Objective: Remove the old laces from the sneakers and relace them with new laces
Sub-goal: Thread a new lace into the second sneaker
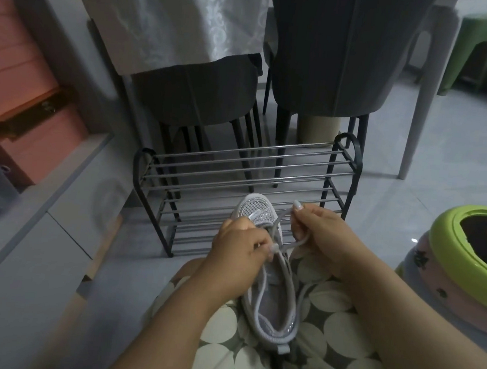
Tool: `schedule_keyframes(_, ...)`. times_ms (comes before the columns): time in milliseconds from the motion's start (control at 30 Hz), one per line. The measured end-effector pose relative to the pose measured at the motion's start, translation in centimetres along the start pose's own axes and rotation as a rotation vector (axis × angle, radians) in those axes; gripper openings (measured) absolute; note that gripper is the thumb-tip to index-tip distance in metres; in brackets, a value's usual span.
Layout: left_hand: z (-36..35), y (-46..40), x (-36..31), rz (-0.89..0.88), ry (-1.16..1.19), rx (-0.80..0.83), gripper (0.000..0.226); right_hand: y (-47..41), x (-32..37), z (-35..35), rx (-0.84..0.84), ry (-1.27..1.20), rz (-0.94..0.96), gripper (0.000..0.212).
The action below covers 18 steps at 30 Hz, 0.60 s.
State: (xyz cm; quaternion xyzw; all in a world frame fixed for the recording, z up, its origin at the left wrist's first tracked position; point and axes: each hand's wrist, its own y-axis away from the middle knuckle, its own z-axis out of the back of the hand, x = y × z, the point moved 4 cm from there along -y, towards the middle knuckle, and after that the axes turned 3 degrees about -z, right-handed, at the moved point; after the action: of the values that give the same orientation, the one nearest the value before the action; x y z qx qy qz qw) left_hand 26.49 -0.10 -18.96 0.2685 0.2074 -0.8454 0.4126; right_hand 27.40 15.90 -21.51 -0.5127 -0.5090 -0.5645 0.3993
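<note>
Lap-held grey sneaker (267, 301) is half hidden by left hand (237, 257), pinching near the eyelets; right hand (317, 232) pinches the grey lace (299, 242).

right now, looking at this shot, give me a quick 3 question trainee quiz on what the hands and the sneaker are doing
1. True or false: the sneaker rests on the person's lap, toe pointing away toward the shoe rack.
2. What does the right hand pinch?
A. the grey lace
B. a rack bar
C. the green stool
3. Fill in: the left hand works at the sneaker's ____ area, where the lace crosses.

Key
1. True.
2. A: the lace runs from its fingers down to the sneaker.
3. Eyelet; whether its fingers pinch the lace there is hard to tell.
</note>
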Motion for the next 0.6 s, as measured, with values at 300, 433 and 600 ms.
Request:
schedule_keyframes(300, 4.0, 0.6, 1.2, 0.141, 1.074, -0.165, 0.023, 0.1, -0.3, -0.5, 0.083, 0.141, -0.051, 0.029)
schedule_keyframes(433, 4.7, 1.0, 1.7, 0.133, 0.978, -0.054, 0.021, -0.1, -0.3, -0.5, 0.076, 0.180, -0.048, 0.030)
schedule_keyframes(600, 3.5, 0.6, 0.7, 0.125, 0.085, -0.030, 0.004, -0.2, -0.5, -0.9, 0.113, 0.150, -0.054, 0.037)
